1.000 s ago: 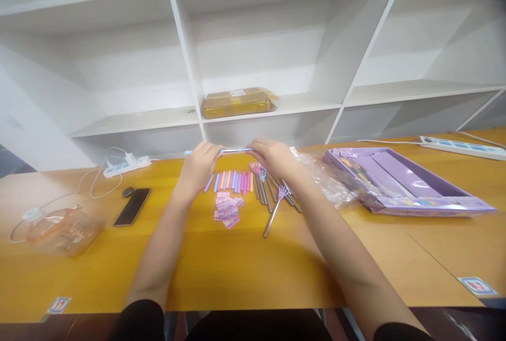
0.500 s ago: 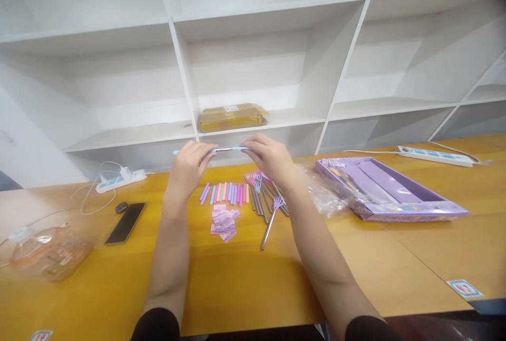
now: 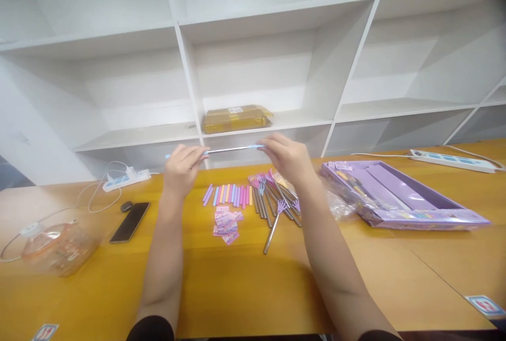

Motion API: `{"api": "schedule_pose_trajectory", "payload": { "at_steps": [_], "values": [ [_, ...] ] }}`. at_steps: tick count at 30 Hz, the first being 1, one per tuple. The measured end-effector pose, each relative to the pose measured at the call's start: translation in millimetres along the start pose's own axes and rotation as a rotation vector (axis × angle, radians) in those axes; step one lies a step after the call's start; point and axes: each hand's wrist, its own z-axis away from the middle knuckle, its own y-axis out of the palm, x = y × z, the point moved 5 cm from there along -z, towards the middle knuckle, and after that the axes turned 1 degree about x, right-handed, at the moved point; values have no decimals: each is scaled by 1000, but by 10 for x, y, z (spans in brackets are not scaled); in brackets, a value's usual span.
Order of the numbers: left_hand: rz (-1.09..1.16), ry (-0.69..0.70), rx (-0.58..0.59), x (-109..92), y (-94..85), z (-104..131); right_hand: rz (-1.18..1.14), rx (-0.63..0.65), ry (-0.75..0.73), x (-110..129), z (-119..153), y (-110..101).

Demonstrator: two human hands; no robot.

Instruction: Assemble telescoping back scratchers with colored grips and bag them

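One thin metal rod [image 3: 229,149], level, pinched between left hand [image 3: 182,166] and right hand [image 3: 288,157], one at each end, above one wooden table [image 3: 245,278].

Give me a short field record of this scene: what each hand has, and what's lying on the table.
left hand: grips the blue-handled end of a thin extended metal rod
right hand: pinches the rod's other end
below hands: row of pastel plastic sleeves, pile of metal claw-tipped rods, pink stickers
right: open purple cardboard box
left: black phone
surface: yellow wooden table
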Motion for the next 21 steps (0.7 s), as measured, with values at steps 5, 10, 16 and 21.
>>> {"api": "schedule_pose_trajectory", "payload": {
  "at_steps": [5,10,16,21],
  "values": [
    [-85,-148,-71,734,-570,280,17,-191,203,-1057,356,-466],
    [-110,-235,-42,1090,-895,509,27,-288,353,-1725,740,-719],
    [-97,-273,-51,1079,-904,499,-40,-288,443,-1637,657,-677],
    [-91,-315,-111,1088,-923,509,-11,-421,382,-1430,524,-623]
  ]
}}
